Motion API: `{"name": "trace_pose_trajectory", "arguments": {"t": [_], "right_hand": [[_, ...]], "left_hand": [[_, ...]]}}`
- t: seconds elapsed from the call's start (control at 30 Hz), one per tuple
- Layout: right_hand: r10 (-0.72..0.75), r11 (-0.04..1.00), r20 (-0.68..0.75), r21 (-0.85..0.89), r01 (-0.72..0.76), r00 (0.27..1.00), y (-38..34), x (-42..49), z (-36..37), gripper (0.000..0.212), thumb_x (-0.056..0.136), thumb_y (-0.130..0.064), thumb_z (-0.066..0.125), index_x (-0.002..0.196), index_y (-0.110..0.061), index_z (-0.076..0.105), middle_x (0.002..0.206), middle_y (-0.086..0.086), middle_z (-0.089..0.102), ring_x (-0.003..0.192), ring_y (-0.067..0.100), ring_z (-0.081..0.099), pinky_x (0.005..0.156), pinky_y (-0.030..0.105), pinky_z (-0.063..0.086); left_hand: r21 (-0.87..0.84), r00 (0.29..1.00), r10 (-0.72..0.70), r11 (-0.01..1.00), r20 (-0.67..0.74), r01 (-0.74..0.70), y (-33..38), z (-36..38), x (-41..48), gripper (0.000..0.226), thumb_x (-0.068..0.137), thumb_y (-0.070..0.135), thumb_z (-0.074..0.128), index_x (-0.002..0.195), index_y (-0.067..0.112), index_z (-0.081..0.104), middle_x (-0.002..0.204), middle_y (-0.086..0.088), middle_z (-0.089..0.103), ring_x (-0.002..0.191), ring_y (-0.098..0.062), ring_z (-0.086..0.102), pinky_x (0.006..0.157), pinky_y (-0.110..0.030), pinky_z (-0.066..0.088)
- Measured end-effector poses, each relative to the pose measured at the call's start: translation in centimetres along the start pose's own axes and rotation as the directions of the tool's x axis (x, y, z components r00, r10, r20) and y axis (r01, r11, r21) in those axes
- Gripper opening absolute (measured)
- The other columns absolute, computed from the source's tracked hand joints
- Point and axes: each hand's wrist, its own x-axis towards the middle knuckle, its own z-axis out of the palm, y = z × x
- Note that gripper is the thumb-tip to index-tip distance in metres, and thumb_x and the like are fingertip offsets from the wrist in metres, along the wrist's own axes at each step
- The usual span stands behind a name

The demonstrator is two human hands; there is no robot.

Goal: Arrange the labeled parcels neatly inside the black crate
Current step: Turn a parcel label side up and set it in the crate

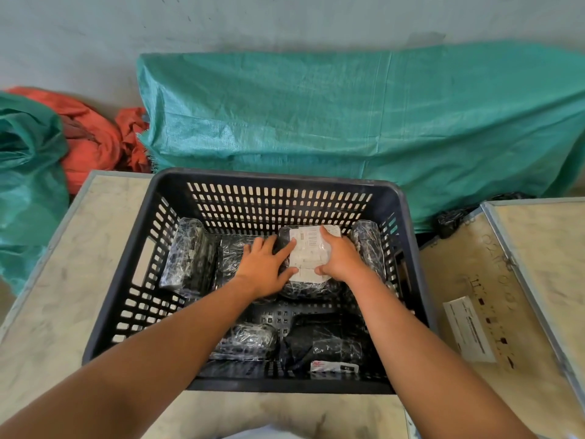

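Observation:
The black slotted crate point(272, 182) stands on a pale table. Several black plastic-wrapped parcels lie inside it. A parcel with a white label point(308, 251) rests flat at the back middle, between both my hands. My left hand point(264, 269) presses its left edge with fingers spread, partly over a neighbouring black parcel point(231, 251). My right hand point(340, 258) grips its right side. Upright parcels lean at the back left point(190, 255) and back right point(368, 242). Two more parcels point(250, 340) point(329, 343) lie at the front, one showing a label strip.
A wooden-topped case point(474, 280) with a white sticker sits right of the crate. Behind the table lie a large green woven sack point(364, 122), another green sack at left point(28, 172) and orange cloth point(95, 137). Bare tabletop point(85, 248) shows left of the crate.

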Motion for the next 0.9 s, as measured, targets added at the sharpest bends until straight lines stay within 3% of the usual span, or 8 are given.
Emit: {"name": "trace_pose_trajectory", "arguments": {"t": [0.23,0.37,0.47,0.57,0.63,0.73,0.83,0.9], "right_hand": [[0.033,0.985,0.008,-0.172,-0.031,0.999,0.2,0.8,1.6,0.11,0.082,-0.011,0.083,0.164,-0.023,0.011,0.162,0.022,0.014,0.147,0.036,0.032,0.12,0.038,0.026],[0.105,0.96,0.098,-0.268,-0.076,0.99,-0.1,0.4,2.7,0.113,0.086,0.002,0.074,0.163,-0.024,-0.004,0.164,0.022,-0.028,0.153,0.041,0.018,0.119,0.04,0.031],[0.135,0.96,0.146,-0.264,-0.093,0.98,0.0,-0.1,3.5,0.118,0.086,0.012,0.067,0.16,-0.027,-0.016,0.153,0.013,-0.048,0.155,0.041,-0.004,0.121,0.044,0.03],[0.109,0.952,0.114,-0.299,-0.07,0.988,-0.3,-0.9,2.6,0.109,0.087,0.001,0.074,0.163,-0.022,-0.002,0.16,0.018,-0.038,0.155,0.042,0.008,0.121,0.043,0.031],[0.011,0.957,0.052,-0.29,0.005,0.999,-1.1,-2.0,0.8,0.09,0.087,-0.013,0.079,0.16,-0.018,0.026,0.168,0.023,-0.002,0.146,0.04,0.035,0.116,0.043,0.036],[-0.165,0.961,-0.148,-0.248,0.125,0.975,-1.9,-3.9,-2.5,0.059,0.089,-0.025,0.078,0.143,-0.016,0.055,0.148,0.011,0.052,0.131,0.03,0.056,0.106,0.045,0.048],[-0.144,0.939,-0.332,-0.342,0.023,0.932,-1.5,-5.7,-4.6,0.062,0.09,-0.036,0.074,0.146,-0.022,0.052,0.155,0.012,0.045,0.142,0.035,0.039,0.109,0.054,0.041],[-0.026,0.928,-0.323,-0.36,-0.097,0.946,-1.0,-6.7,-4.4,0.073,0.089,-0.041,0.073,0.152,-0.02,0.042,0.162,0.021,0.026,0.147,0.041,0.025,0.113,0.057,0.034]], "left_hand": [[-0.183,0.975,-0.026,0.981,0.219,0.067,0.9,2.2,0.2,0.085,0.09,0.079,0.02,0.148,0.047,-0.033,0.167,-0.006,-0.017,0.154,-0.036,-0.013,0.109,-0.071,-0.018],[0.006,0.947,-0.077,0.997,0.311,0.079,1.9,3.0,0.4,0.098,0.092,0.073,0.036,0.15,0.036,-0.034,0.159,-0.012,-0.036,0.146,-0.039,-0.032,0.104,-0.077,-0.02],[-0.037,0.949,-0.094,0.993,0.3,0.11,2.5,3.7,0.3,0.1,0.093,0.068,0.043,0.151,0.035,-0.033,0.152,-0.014,-0.047,0.138,-0.037,-0.043,0.105,-0.077,-0.019],[-0.051,0.961,-0.063,0.996,0.268,0.079,1.9,3.8,0.1,0.099,0.091,0.073,0.038,0.151,0.037,-0.032,0.154,-0.011,-0.044,0.139,-0.035,-0.042,0.107,-0.075,-0.018],[-0.047,0.966,-0.055,0.997,0.252,0.069,1.5,3.8,0.0,0.098,0.091,0.075,0.035,0.151,0.038,-0.032,0.155,-0.01,-0.044,0.139,-0.034,-0.042,0.109,-0.075,-0.018],[-0.051,0.964,-0.05,0.997,0.262,0.066,1.5,3.8,-0.1,0.098,0.09,0.077,0.035,0.152,0.037,-0.031,0.155,-0.009,-0.043,0.139,-0.033,-0.041,0.108,-0.075,-0.017],[-0.068,0.965,-0.043,0.996,0.26,0.063,1.4,3.7,0.0,0.099,0.09,0.078,0.035,0.153,0.038,-0.03,0.156,-0.009,-0.042,0.142,-0.033,-0.039,0.109,-0.074,-0.017],[-0.07,0.964,-0.044,0.995,0.262,0.065,1.3,3.6,-0.1,0.099,0.09,0.078,0.036,0.153,0.038,-0.03,0.157,-0.008,-0.041,0.144,-0.034,-0.037,0.109,-0.074,-0.016]]}}
